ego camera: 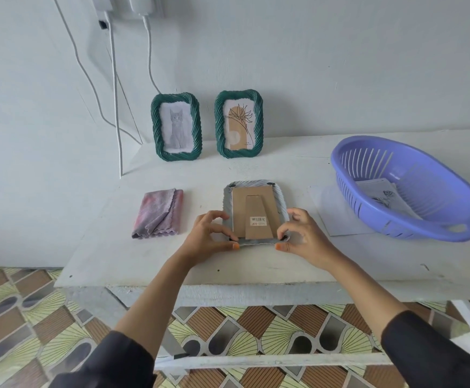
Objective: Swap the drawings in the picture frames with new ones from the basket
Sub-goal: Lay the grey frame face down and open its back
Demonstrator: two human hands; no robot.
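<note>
A pale grey picture frame (256,189) lies face down on the white table (256,264), its brown cardboard back and stand facing up. My left hand (208,236) pinches the frame's near left corner and my right hand (301,236) pinches its near right corner, fingertips on the small black clips there. Two green twisted frames stand against the wall: the left one (176,126) shows a cat drawing, the right one (238,124) a plant drawing. A purple slotted basket (407,189) at the right holds several paper drawings (384,197).
A folded pink-grey cloth (159,214) lies left of the face-down frame. A white sheet (340,219) sits partly under the basket. White cables (116,107) hang down the wall at the back left. The table's front edge is just below my wrists, above a patterned floor.
</note>
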